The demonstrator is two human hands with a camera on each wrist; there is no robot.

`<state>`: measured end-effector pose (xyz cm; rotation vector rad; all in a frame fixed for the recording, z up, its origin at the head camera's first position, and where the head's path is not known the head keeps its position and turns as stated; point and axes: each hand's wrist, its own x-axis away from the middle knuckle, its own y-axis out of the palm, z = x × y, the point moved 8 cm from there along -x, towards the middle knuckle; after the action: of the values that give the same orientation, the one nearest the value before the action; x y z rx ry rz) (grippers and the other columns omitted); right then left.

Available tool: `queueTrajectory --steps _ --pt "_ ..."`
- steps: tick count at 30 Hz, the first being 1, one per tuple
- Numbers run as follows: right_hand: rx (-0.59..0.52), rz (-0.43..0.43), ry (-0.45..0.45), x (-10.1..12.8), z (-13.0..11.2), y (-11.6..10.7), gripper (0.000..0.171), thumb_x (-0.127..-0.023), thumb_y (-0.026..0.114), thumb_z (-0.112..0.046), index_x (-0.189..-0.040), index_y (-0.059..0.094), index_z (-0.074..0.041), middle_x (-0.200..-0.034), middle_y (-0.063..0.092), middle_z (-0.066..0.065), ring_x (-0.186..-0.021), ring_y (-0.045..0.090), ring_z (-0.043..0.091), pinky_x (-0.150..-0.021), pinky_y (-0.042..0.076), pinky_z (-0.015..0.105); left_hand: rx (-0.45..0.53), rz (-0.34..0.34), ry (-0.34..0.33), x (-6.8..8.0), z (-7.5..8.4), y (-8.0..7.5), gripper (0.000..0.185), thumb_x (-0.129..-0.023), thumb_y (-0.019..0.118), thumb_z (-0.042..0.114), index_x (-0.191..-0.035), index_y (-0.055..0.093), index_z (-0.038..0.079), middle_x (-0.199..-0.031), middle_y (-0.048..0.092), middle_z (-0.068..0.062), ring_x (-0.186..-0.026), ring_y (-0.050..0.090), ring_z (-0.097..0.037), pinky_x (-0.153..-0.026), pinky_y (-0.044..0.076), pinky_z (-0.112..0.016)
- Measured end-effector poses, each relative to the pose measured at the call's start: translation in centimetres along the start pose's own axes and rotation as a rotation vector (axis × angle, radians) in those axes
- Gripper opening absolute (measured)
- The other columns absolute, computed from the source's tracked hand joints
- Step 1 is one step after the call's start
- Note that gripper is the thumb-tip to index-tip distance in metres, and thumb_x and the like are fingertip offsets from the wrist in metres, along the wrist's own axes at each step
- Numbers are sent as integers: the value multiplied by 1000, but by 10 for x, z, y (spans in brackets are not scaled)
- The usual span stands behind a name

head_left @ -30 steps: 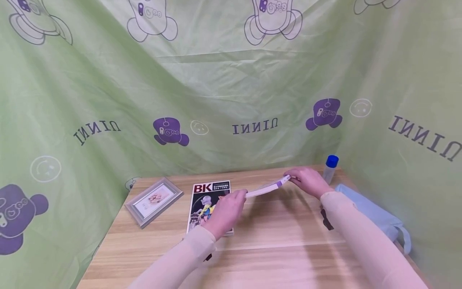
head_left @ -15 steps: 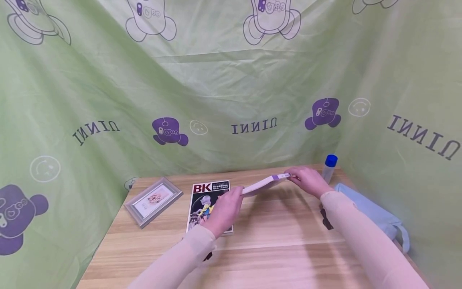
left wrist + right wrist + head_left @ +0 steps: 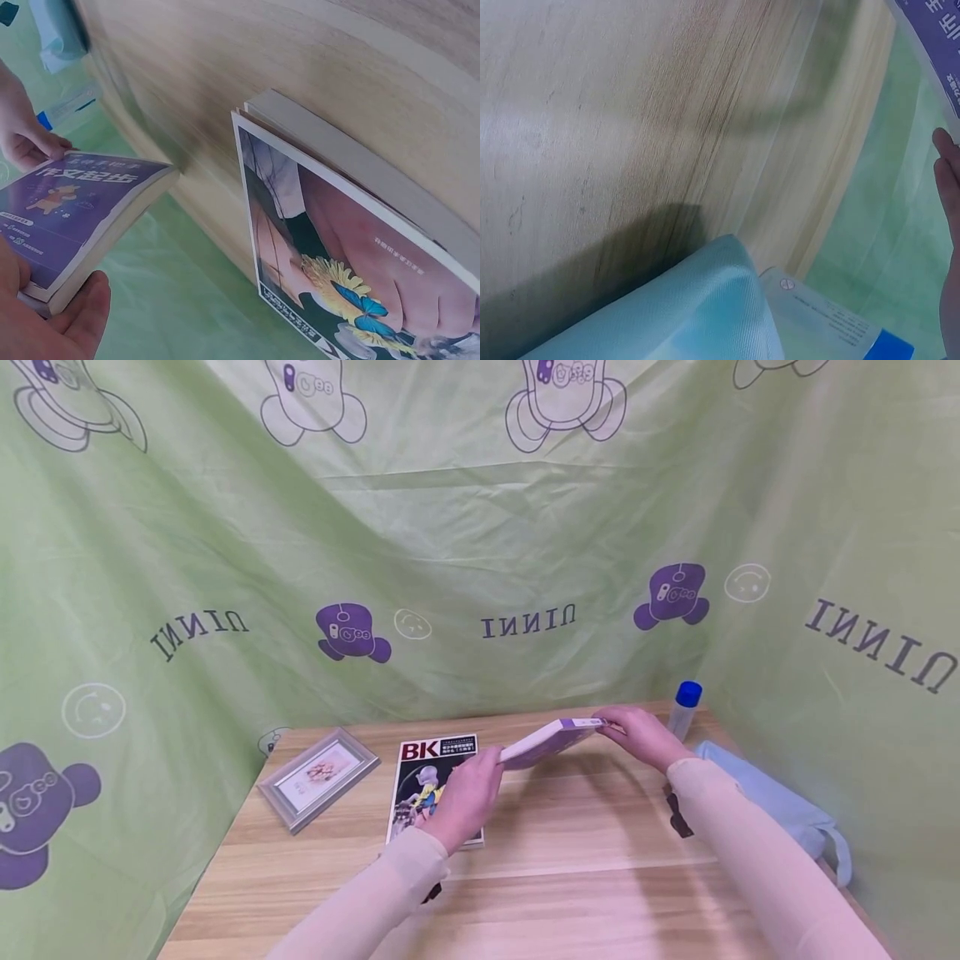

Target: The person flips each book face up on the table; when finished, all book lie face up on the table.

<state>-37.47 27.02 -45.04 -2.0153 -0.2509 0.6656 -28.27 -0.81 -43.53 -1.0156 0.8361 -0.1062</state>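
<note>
so: purple book held at both ends, above the table

here the thin purple-covered paperback book (image 3: 546, 742) hangs in the air between two hands, lifted clear of the pale wooden table (image 3: 570, 877). in the head view its long axis runs from about 8 o'clock up to 2 o'clock, with the left end lower and nearer the person and the right end higher and farther back. the left hand (image 3: 467, 797) grips the 8 o'clock end, its thumb curled under the page edge and its palm over the cover, as the left wrist view shows (image 3: 45, 322). the right hand (image 3: 641, 737) pinches the 2 o'clock end with bent fingers. the book is tilted, so that its purple cover shows in the head view; the left wrist view shows yellow lettering on it.

neither hand is nearer than the other, since each already has an end. the book's middle lies at 2 o'clock from the left hand and at 8 o'clock from the right.

directly under the left hand, flat on the table, lies a glossy magazine with red "bk" letters (image 3: 437, 783); the held book is apart from it. at 9 o'clock from the magazine lies a grey-framed picture (image 3: 319, 777). at 3 o'clock from the right hand stands a clear tube with a blue cap (image 3: 685, 710), and at 5 o'clock from that hand sits a light blue cloth bag (image 3: 780, 814), which touches the tube in the right wrist view. a green printed cloth (image 3: 480, 527) hangs behind.
</note>
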Motion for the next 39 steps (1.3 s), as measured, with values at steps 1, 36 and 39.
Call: queueTrajectory --steps 1,36,39 --pt "-9 4 4 0 1 0 14 -100 72 -11 -112 76 -9 -110 76 8 -104 71 32 -91 57 54 14 -6 -11 0 -1 0 15 -105 59 8 -119 60 4 -93 69 -9 -79 69 -26 -67 60 -40" --pt "-225 60 85 -4 2 1 18 -100 68 -1 -117 72 -1 -112 68 14 -101 67 30 -88 61 46 225 23 -256 0 -21 0 13 -109 53 13 -118 59 7 -96 73 -10 -81 69 -23 -70 59 -39" --pt "-240 59 96 -4 1 1 19 -100 68 -1 -119 72 0 -111 68 14 -101 67 31 -88 61 46 230 34 -267 1 -22 -1 12 -109 53 13 -118 59 7 -94 73 -10 -79 69 -22 -69 58 -38"
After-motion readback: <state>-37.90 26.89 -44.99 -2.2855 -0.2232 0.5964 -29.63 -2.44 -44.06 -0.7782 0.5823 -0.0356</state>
